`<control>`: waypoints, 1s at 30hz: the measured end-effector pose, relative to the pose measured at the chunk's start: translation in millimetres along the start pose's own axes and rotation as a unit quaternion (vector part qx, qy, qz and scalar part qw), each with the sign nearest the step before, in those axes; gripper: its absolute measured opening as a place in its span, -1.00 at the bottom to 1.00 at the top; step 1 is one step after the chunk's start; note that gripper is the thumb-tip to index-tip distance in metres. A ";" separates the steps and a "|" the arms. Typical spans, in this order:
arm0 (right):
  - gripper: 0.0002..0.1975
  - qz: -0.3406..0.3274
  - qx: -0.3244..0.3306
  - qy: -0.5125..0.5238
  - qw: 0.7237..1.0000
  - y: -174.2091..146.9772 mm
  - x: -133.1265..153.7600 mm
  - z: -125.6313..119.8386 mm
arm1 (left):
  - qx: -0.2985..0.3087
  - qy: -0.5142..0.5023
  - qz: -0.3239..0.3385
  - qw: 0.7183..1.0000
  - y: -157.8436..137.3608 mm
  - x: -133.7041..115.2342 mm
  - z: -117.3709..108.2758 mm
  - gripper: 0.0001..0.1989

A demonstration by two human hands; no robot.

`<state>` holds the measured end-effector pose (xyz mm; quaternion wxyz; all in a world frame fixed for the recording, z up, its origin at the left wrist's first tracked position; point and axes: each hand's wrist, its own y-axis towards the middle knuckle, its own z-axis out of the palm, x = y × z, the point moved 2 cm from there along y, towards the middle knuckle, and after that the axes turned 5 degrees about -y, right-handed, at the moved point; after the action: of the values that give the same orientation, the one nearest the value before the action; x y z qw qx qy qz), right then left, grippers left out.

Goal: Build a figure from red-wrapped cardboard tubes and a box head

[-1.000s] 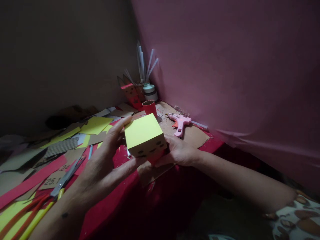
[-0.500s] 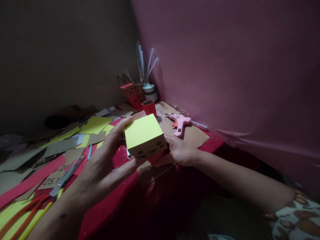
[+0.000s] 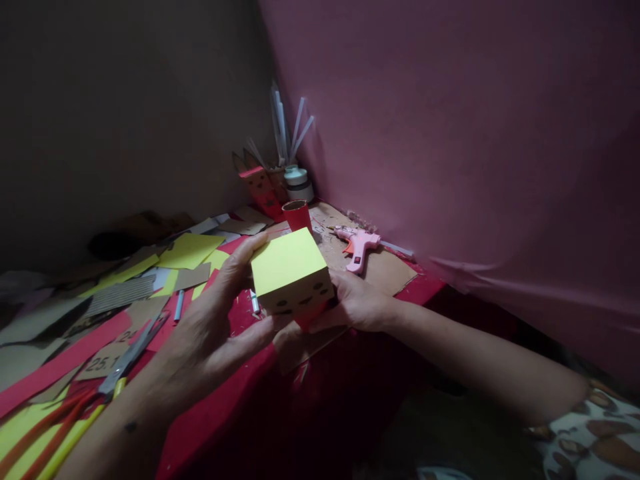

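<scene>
Between my two hands is a box-shaped paper figure [image 3: 289, 263], held above the table's front edge. Its top is bright yellow; the brown front bears dark drawn spots like a face, and a bit of red shows below. My left hand [image 3: 220, 320] grips its left side, fingers at the far corner and thumb under the front. My right hand [image 3: 357, 303] is wrapped round the lower right side, its fingertips partly hidden behind the figure. Just beyond the figure stands a red cup [image 3: 297, 217], with a pink glue gun [image 3: 359, 247] lying to its right.
Scissors [image 3: 125, 363] with orange and yellow handles lie by my left forearm, among yellow paper [image 3: 193, 250], a red strip [image 3: 65, 363] and cardboard scraps. In the back corner, glue sticks [image 3: 283, 127] stand near a white jar [image 3: 297, 180] and a red decorated figure [image 3: 261, 190].
Hardly anything differs. The view has shifted very slightly, and both hands keep the same hold on the yellow-topped figure.
</scene>
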<state>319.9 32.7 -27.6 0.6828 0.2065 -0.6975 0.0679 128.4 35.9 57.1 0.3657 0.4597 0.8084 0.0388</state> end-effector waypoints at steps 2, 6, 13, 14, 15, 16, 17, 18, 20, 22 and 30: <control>-0.34 -0.001 0.001 -0.003 1.000 0.1 -0.2 -0.8 | 0.001 0.012 0.004 1.000 0.6 -0.9 -0.2 -0.29; -0.32 0.003 0.007 0.004 1.000 0.4 -0.2 -1.2 | 0.001 0.026 -0.005 1.000 1.6 -0.8 -0.3 -0.28; -0.34 0.019 0.028 0.045 0.998 -0.2 0.9 1.4 | -0.011 0.036 -0.027 0.999 -2.0 4.3 -0.9 -0.23; -0.34 0.022 0.026 0.045 0.998 -0.3 0.5 1.6 | -0.013 0.031 -0.026 0.999 -2.4 5.4 -0.8 -0.23; -0.34 0.025 0.024 0.044 0.998 -0.5 0.1 1.7 | -0.014 0.024 -0.025 0.999 -2.6 6.6 -0.6 -0.22; -0.35 0.026 0.023 0.044 0.998 -0.5 -0.4 1.9 | -0.013 0.013 -0.026 1.000 -2.7 8.0 -0.2 -0.21; -0.35 0.025 0.022 0.045 0.998 -0.6 -0.7 2.0 | -0.011 -0.001 -0.029 1.000 -2.7 9.5 0.4 -0.18; -0.35 0.024 0.020 0.046 0.998 -0.6 -0.8 2.2 | -0.011 -0.020 -0.031 0.999 -2.6 10.8 1.0 -0.15; -0.34 0.024 0.014 0.047 0.998 -0.7 -0.6 2.7 | -0.018 -0.065 -0.035 0.997 -1.9 12.8 2.7 -0.11; -0.33 0.031 0.014 0.048 0.998 -0.8 0.5 3.5 | -0.027 -0.108 -0.029 0.993 -0.6 13.0 5.1 -0.11; -0.39 0.045 -0.015 0.012 0.999 -5.2 13.9 1.3 | -0.071 -0.133 -0.038 0.988 6.3 4.8 7.2 -0.29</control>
<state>320.8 24.8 -15.1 0.6902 0.1636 -0.6990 0.0910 135.9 41.3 51.6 0.5026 0.4027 0.7647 0.0210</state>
